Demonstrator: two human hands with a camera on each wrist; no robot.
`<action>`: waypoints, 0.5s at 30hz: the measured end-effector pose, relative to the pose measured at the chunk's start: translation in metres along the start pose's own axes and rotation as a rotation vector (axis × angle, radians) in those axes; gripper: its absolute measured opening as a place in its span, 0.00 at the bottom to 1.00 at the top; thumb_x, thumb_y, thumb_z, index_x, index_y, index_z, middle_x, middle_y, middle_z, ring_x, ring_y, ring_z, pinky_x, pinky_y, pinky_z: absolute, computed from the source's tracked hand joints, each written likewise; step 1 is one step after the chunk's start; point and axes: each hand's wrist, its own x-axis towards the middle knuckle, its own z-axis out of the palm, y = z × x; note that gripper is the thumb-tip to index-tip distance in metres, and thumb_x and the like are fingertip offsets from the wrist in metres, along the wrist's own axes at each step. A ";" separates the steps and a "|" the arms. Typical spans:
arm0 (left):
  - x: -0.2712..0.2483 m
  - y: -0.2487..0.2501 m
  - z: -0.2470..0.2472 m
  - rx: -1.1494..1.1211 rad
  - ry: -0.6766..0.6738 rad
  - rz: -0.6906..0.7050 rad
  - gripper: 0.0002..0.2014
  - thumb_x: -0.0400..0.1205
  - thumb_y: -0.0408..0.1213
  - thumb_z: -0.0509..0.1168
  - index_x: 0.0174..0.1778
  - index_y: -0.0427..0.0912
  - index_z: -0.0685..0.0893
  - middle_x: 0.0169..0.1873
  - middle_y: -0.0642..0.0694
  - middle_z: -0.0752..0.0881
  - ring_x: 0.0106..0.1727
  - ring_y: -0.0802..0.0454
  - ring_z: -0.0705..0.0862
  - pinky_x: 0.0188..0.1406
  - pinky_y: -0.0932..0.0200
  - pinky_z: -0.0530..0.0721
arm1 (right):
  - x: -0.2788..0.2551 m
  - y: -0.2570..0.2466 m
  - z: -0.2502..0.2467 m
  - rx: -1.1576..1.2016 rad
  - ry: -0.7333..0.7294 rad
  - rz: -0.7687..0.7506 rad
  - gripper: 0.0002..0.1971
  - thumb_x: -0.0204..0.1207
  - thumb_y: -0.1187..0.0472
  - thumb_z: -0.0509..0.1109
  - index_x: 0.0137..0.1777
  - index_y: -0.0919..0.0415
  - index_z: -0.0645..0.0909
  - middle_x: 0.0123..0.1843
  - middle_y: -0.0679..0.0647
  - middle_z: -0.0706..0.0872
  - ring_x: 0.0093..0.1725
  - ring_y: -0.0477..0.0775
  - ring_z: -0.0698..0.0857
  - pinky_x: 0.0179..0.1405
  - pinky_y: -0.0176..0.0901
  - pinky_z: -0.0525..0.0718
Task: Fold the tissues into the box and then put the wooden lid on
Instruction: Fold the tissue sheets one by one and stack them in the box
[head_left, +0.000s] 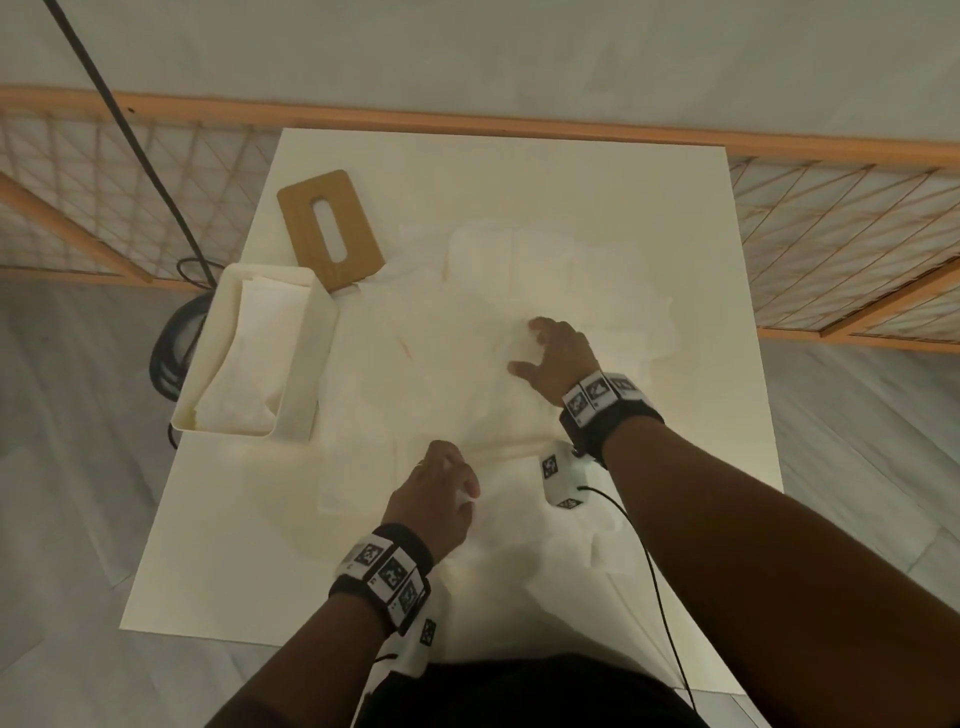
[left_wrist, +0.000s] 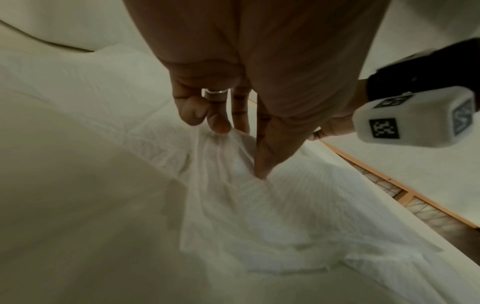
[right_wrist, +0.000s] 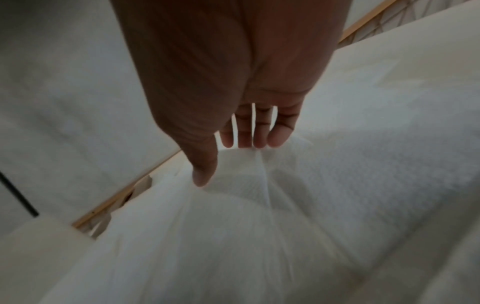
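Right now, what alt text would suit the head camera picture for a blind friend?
A person's left hand pinches loose white tissues spread over a white table; the right hand rests spread fingers on them farther back. An open tissue box and wooden lid lie at left.
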 end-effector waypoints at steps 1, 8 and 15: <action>0.001 0.000 -0.001 0.005 -0.009 0.000 0.04 0.80 0.39 0.71 0.46 0.52 0.83 0.61 0.60 0.69 0.57 0.59 0.80 0.46 0.63 0.77 | 0.005 -0.002 0.002 -0.024 -0.020 0.003 0.36 0.75 0.44 0.79 0.80 0.53 0.72 0.74 0.56 0.79 0.76 0.59 0.76 0.74 0.54 0.77; 0.004 -0.006 -0.001 -0.023 -0.019 0.024 0.07 0.80 0.40 0.72 0.46 0.54 0.80 0.62 0.60 0.69 0.58 0.58 0.80 0.49 0.62 0.78 | -0.002 -0.006 -0.022 0.050 0.030 -0.010 0.15 0.83 0.49 0.71 0.61 0.59 0.83 0.50 0.52 0.85 0.53 0.57 0.82 0.46 0.38 0.72; 0.013 0.010 -0.014 -0.299 0.068 -0.070 0.26 0.79 0.70 0.58 0.54 0.52 0.86 0.61 0.57 0.78 0.63 0.54 0.77 0.65 0.57 0.72 | -0.067 -0.006 -0.070 1.123 0.056 0.127 0.19 0.63 0.57 0.72 0.53 0.65 0.81 0.50 0.62 0.85 0.51 0.62 0.83 0.55 0.57 0.76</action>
